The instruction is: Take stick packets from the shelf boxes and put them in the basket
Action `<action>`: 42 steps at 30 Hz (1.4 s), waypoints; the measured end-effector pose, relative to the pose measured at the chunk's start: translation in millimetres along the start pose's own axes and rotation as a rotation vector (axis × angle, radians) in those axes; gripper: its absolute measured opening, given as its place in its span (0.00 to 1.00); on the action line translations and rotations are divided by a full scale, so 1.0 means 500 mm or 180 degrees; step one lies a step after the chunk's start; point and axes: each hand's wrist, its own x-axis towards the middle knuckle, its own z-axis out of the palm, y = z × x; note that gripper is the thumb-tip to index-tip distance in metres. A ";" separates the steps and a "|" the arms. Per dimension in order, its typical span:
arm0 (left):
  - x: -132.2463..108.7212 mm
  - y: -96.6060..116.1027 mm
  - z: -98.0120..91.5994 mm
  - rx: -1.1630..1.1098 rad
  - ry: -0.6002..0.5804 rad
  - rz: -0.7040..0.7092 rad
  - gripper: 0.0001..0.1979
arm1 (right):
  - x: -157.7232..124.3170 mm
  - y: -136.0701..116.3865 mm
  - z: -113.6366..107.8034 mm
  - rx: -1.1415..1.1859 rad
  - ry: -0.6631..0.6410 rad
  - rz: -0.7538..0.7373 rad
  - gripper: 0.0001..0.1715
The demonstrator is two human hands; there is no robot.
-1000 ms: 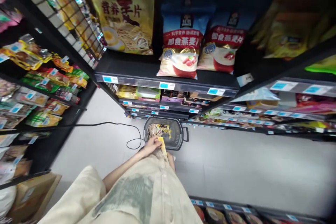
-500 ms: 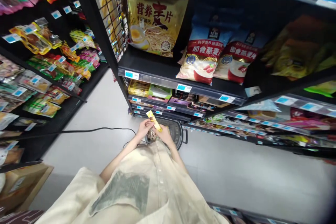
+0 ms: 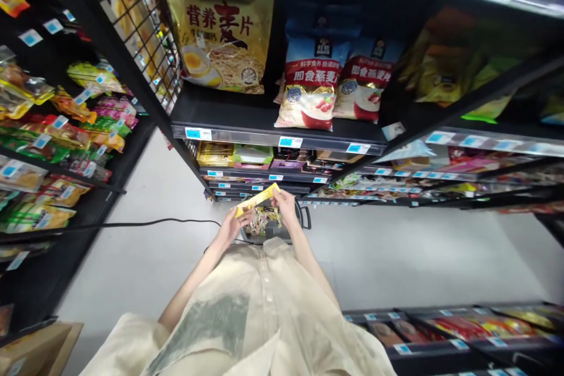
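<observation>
A narrow yellow packet (image 3: 257, 200) is stretched between both hands at waist height, tilted up to the right. My left hand (image 3: 230, 227) pinches its lower left end. At the upper right end, the fingers of my right hand (image 3: 285, 207) are closed on it. Beneath the packet, a dark grey basket (image 3: 296, 218) with a side handle stands on the floor. Several shiny small packs (image 3: 263, 220) show in or above that basket; my hands and the yellow packet cover part of them.
Ahead rises a black shelf (image 3: 229, 113) bearing a large cereal bag (image 3: 227, 41) and oatmeal bags (image 3: 311, 79). Snack shelves (image 3: 88, 147) line the left. A black cable (image 3: 145, 223) runs across to the basket. A cardboard box (image 3: 39, 346) sits at lower left.
The yellow packet has swung from slanting down to the right to slanting up to the right. My hands have moved further apart, uncovering the shiny packs. The view has shifted right.
</observation>
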 end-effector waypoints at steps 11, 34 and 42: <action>-0.027 0.005 0.022 0.1480 -0.1119 -0.0407 0.25 | 0.056 -0.082 0.038 -0.0401 -0.0076 -0.0361 0.33; 0.089 0.050 -0.039 0.1008 0.0349 0.0637 0.28 | -0.021 0.101 0.066 -0.1101 -0.0891 -0.0223 0.29; 0.037 0.155 0.019 0.1870 -0.0876 0.1287 0.18 | -0.064 0.126 0.058 -0.1482 -0.0823 -0.0833 0.20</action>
